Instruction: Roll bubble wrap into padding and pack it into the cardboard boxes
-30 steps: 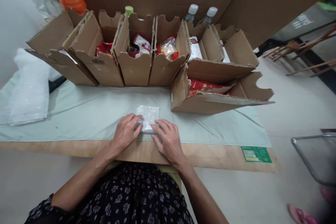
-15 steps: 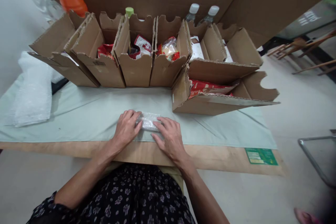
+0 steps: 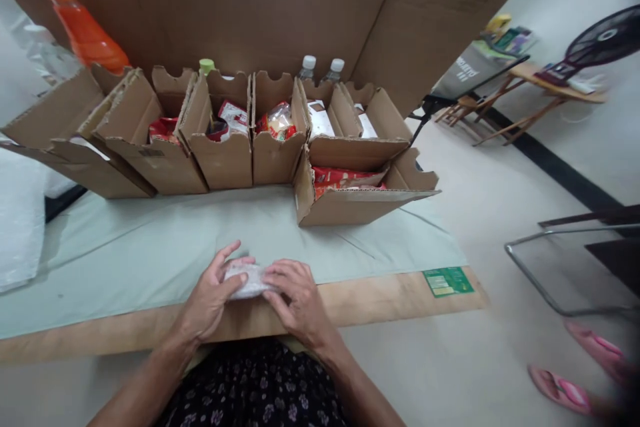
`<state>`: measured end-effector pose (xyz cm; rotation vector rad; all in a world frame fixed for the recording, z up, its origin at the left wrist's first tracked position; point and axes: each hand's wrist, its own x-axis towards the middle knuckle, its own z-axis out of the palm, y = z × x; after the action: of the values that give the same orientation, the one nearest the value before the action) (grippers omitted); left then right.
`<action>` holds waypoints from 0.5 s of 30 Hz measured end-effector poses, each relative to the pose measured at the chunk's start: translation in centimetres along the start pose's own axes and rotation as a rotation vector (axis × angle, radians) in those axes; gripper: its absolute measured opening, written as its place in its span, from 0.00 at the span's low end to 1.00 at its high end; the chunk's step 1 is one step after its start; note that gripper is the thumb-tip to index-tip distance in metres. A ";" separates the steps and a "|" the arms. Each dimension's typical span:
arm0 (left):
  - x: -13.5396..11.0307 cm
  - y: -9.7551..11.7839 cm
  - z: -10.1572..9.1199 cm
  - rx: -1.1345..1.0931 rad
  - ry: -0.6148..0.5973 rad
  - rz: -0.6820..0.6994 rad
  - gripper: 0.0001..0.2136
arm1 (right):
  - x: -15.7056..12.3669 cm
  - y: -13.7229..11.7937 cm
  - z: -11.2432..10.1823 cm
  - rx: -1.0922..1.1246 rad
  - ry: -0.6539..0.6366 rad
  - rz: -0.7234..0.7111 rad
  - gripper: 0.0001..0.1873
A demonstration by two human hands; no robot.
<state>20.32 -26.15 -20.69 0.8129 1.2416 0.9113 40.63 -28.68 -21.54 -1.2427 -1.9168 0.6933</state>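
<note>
A small bundle of bubble wrap (image 3: pixel 249 283) is between my hands over the table's front edge; what it wraps, if anything, I cannot make out. My left hand (image 3: pixel 210 295) grips its left end, thumb on top and fingers behind, with the index finger raised. Around the right end, my right hand (image 3: pixel 299 297) is closed, its fingers over the top and its thumb at the near side. Beyond the hands lies the pale green cloth (image 3: pixel 165 243) covering the table.
Several open cardboard boxes (image 3: pixel 227 163) holding packets stand in a row behind. One box (image 3: pixel 350 210) juts forward on the right. Bubble wrap sheets (image 3: pixel 20 227) lie at left. A green card (image 3: pixel 447 281) is on the wooden edge. A person's feet in pink flip-flops (image 3: pixel 560 390) show lower right.
The view has swung to the right. The bundle has come up off the cloth and nearer to me, and my left hand has turned to grip it with the thumb on top.
</note>
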 end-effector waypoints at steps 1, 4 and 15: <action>-0.1 -0.2 0.2 0.044 -0.004 0.033 0.38 | -0.6 0.2 -0.3 0.049 0.030 0.055 0.15; -0.5 -1.0 1.1 0.218 0.030 0.211 0.31 | -1.7 1.0 -1.1 0.354 0.063 0.295 0.37; 2.2 -0.2 3.6 0.225 0.001 0.597 0.19 | 1.7 -0.3 -12.8 0.167 0.235 0.223 0.05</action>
<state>24.13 -24.33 -21.26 1.4070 1.1292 1.2554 50.43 -26.63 -13.31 -1.3773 -1.5143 0.7679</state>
